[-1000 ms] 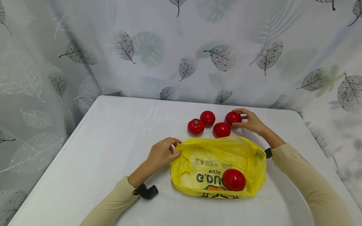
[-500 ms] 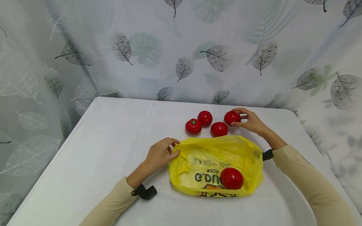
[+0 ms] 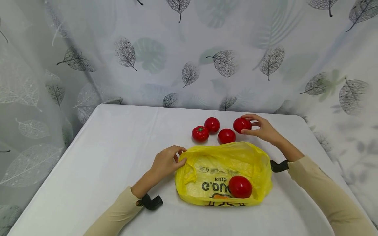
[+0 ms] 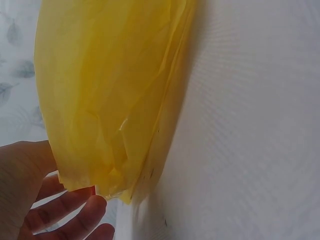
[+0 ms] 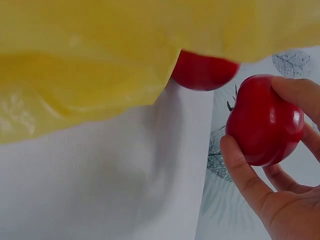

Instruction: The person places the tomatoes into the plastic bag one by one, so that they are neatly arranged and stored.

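Note:
A yellow plastic bag [image 3: 227,154] lies on the white table with its mouth spread toward me. My left hand [image 3: 166,160] pinches the bag's left rim; in the left wrist view the yellow film [image 4: 110,90] hangs between thumb and fingers. Inside the bag, toward its right end, lies a red tomato [image 3: 240,186]. Behind the bag, my right hand [image 3: 262,131] grips another tomato [image 3: 241,125] with thumb and fingers round it. The right wrist view shows green at the end of this tomato [image 5: 265,122] facing away from the palm.
Three more tomatoes stand close together behind the bag: one with a green stem on top [image 3: 200,133], one farther back [image 3: 212,125] and one against the bag's rear rim [image 3: 226,136]. A leaf-printed curtain [image 3: 189,59] hangs behind the table [image 3: 127,137].
The head view has shifted slightly. Relative to the table, my right hand and its tomato have moved a little to the right and nearer. The left hand keeps its place on the bag rim.

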A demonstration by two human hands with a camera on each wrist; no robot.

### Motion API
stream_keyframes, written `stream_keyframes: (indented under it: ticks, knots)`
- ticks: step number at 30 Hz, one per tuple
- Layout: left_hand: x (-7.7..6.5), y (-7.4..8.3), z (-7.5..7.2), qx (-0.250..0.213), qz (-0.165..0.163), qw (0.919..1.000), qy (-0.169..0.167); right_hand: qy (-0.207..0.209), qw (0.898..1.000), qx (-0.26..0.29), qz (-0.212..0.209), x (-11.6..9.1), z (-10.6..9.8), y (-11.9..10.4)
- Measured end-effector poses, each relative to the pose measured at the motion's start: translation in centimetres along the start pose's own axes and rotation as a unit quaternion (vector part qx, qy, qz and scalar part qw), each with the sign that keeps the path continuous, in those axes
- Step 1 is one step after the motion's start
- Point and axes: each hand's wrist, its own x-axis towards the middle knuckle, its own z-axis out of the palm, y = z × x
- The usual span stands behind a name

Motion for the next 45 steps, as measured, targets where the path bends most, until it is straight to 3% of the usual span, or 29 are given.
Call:
stream_keyframes:
  ticks: [26, 45]
  knots:
    - [-0.1, 0.2, -0.2, 0.003, 0.001, 1.0000, 0.002, 0.015, 0.997, 0.016, -0.076, -3.9, -0.2, -5.1]
    - [0.0, 0.5, -0.1, 0.005, 0.009, 0.9999, -0.007, -0.084, 0.981, 0.040, -0.173, -7.4, 1.2, -7.4]
